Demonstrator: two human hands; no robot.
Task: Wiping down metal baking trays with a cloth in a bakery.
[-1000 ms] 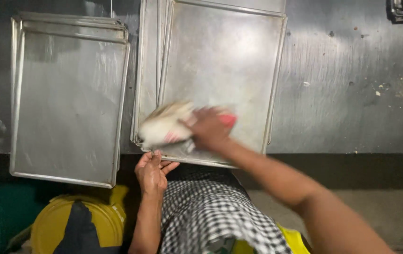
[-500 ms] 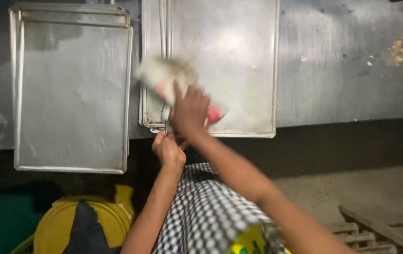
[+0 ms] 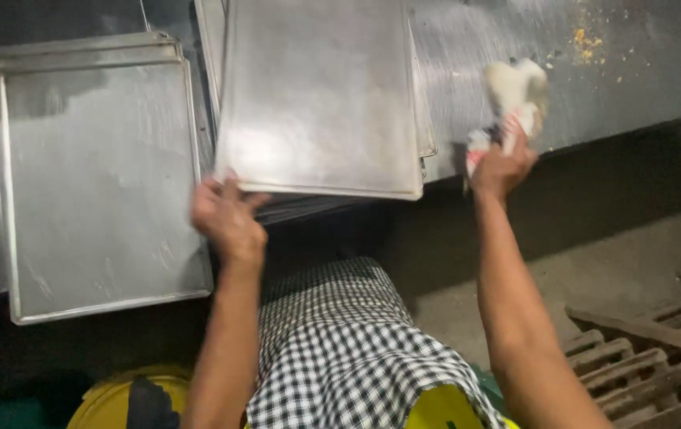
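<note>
My left hand (image 3: 225, 216) grips the near left corner of the top metal baking tray (image 3: 320, 95), which is lifted off a stack of trays (image 3: 429, 135) on a steel table. My right hand (image 3: 501, 163) is off to the right of the stack, holding a crumpled white and red cloth (image 3: 517, 91) above the table surface. A second stack of trays (image 3: 98, 175) lies on the left, beside my left hand.
The steel table (image 3: 626, 87) has yellow crumbs (image 3: 586, 40) at the far right. Below me are a yellow bucket (image 3: 110, 397) with a dark rag on it and a wooden pallet (image 3: 650, 357) on the floor at the right.
My right hand has swung the cloth off the tray to the right. My left hand has risen from below the table edge and taken hold of the top tray's corner.
</note>
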